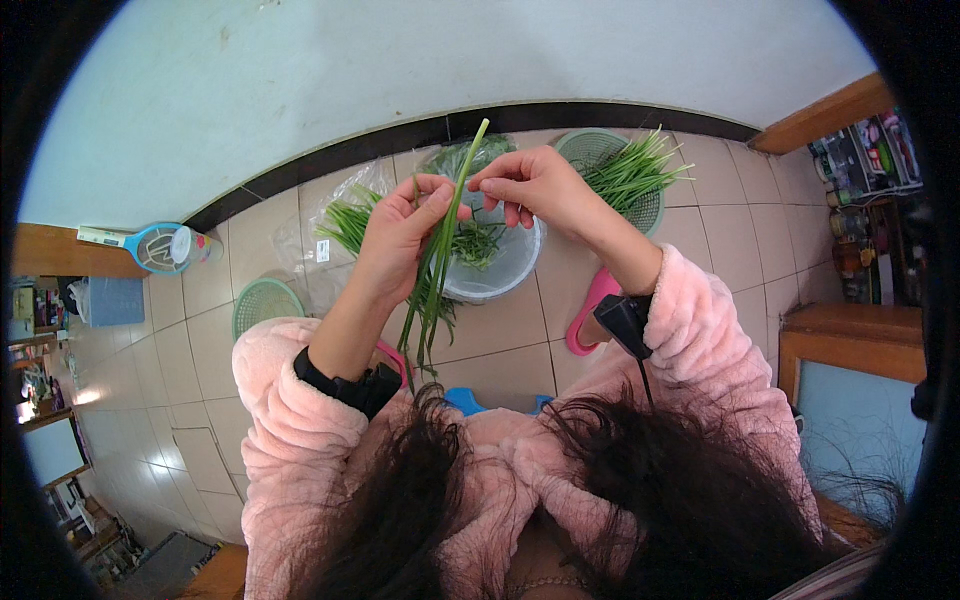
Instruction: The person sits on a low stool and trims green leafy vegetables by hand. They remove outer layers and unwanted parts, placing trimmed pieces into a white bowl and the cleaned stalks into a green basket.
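Note:
My left hand [405, 229] holds a small bunch of long green stalks [452, 221], which look like Chinese chives. Their pale ends point up and away, and their limp leaf tips hang toward my lap. Close beside the stalks is my right hand [536, 187], thumb and forefinger nearly together; whether something thin is pinched there is unclear. Below both hands stands a pale round tub [517, 274] with loose green pieces [476, 244] in it. Another bundle of green stalks [345, 221] lies left of the tub, partly behind my left hand.
At right, a green plastic basket [589, 142] carries more stalks [630, 176]. Another green basket [266, 304] stands near my left sleeve. Clear plastic [289, 244] lies on the tiles, and bagged greens [442, 157] sit by the wall [450, 60]. A blue stool [463, 401] shows beneath me.

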`<action>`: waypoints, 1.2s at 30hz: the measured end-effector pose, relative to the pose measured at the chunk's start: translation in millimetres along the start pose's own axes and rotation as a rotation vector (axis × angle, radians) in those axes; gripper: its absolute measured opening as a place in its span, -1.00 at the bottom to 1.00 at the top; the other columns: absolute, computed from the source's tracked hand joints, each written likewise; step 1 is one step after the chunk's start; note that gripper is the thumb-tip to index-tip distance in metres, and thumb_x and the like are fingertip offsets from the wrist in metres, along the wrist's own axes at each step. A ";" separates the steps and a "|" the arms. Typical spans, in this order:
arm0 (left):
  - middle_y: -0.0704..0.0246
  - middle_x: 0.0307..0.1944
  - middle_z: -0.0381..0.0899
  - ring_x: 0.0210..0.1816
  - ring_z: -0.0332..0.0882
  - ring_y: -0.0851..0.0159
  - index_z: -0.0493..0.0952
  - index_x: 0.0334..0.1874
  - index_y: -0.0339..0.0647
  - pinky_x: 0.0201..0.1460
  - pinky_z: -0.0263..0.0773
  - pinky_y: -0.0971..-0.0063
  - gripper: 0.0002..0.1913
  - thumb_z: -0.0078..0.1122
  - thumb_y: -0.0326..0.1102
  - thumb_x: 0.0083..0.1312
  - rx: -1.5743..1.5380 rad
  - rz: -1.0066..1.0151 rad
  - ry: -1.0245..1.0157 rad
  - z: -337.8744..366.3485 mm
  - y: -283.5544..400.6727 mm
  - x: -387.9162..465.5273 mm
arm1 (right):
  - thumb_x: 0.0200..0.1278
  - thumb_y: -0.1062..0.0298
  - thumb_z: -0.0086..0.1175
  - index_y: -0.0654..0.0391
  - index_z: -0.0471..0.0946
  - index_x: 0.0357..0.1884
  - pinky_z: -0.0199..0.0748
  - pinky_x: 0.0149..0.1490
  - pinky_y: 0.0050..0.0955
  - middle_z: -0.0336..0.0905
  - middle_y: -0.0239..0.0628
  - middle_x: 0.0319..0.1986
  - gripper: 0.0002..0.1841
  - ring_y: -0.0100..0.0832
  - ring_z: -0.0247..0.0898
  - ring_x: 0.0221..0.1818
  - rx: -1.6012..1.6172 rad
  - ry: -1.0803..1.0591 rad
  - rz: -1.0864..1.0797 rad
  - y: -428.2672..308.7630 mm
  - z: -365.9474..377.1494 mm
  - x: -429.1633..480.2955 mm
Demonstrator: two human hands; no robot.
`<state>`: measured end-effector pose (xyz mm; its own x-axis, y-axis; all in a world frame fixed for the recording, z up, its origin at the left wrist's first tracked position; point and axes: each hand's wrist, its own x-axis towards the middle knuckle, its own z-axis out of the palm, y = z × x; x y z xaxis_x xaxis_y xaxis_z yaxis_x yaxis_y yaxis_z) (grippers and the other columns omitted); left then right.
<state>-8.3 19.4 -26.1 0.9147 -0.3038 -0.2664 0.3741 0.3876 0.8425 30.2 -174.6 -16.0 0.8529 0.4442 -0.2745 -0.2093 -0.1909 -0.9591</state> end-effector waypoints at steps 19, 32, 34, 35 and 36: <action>0.62 -0.43 0.47 -0.57 0.18 0.72 0.45 -0.12 -0.16 -0.59 -0.04 0.81 -0.80 0.16 -0.36 0.23 0.243 0.118 -0.006 6.3 -1.3 4.8 | 0.12 0.32 0.19 0.19 0.50 -0.42 0.31 -0.41 -0.68 0.48 -0.44 -0.53 -0.83 -0.65 0.35 -0.50 0.224 0.088 -0.170 1.8 13.6 -3.6; 0.60 -0.49 0.50 -0.56 0.23 0.70 0.54 -0.22 -0.24 -0.56 0.02 0.81 -0.81 0.25 -0.37 0.15 0.256 0.144 0.079 3.0 0.0 5.3 | 0.25 0.31 0.05 0.17 0.44 -0.30 0.39 -0.26 -0.64 0.45 -0.44 -0.44 -0.86 -0.60 0.39 -0.42 0.417 -0.082 0.000 6.2 11.8 -4.8; 0.60 -0.49 0.50 -0.57 0.22 0.71 0.54 -0.23 -0.24 -0.56 0.01 0.81 -0.82 0.25 -0.37 0.15 0.251 0.144 0.080 2.4 0.0 5.0 | 0.25 0.32 0.04 0.16 0.44 -0.30 0.35 -0.34 -0.66 0.42 -0.46 -0.47 -0.87 -0.63 0.34 -0.47 0.362 -0.062 0.012 4.3 9.8 -5.0; 0.59 -0.47 0.52 -0.57 0.21 0.71 0.54 -0.20 -0.24 -0.57 0.00 0.81 -0.81 0.23 -0.37 0.16 0.260 0.139 0.079 2.1 -0.1 4.8 | 0.25 0.32 0.04 0.16 0.44 -0.31 0.34 -0.37 -0.67 0.40 -0.47 -0.49 -0.87 -0.64 0.32 -0.49 0.339 -0.056 0.009 3.1 8.5 -5.2; 0.58 -0.44 0.53 -0.57 0.20 0.72 0.54 -0.18 -0.23 -0.58 -0.02 0.82 -0.81 0.21 -0.37 0.18 0.268 0.139 0.074 1.7 -0.3 4.9 | 0.25 0.33 0.04 0.16 0.44 -0.31 0.30 -0.41 -0.68 0.39 -0.48 -0.50 -0.88 -0.66 0.29 -0.51 0.343 -0.043 0.005 1.7 7.6 -4.9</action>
<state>-4.2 16.3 -26.8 0.9666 -0.1957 -0.1657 0.2006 0.1745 0.9640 22.0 -170.5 -16.9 0.8317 0.4821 -0.2753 -0.3685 0.1085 -0.9233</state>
